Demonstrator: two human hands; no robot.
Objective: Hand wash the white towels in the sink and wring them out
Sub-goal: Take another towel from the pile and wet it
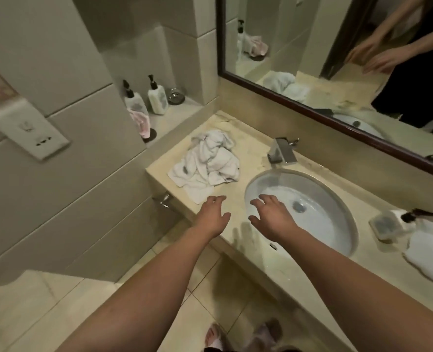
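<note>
Task judged at its very start: the white towels [206, 162] lie in a crumpled heap on the worktop [238, 196], left of the sink [312, 199], none in the basin yet. Washing and wringing all remain. Left hand [211, 215] hovers near the closest towel corner, fingers spread, holding nothing; right hand [272, 215] is over the sink's near rim, fingers likewise apart and empty. Towels: soft terry, rumpled folds, a dark spot or two. Sink: smooth glazed oval, wet sheen, metal drain. Worktop: polished beige stone, mottled. Tap [281, 149]: angular chrome.
</note>
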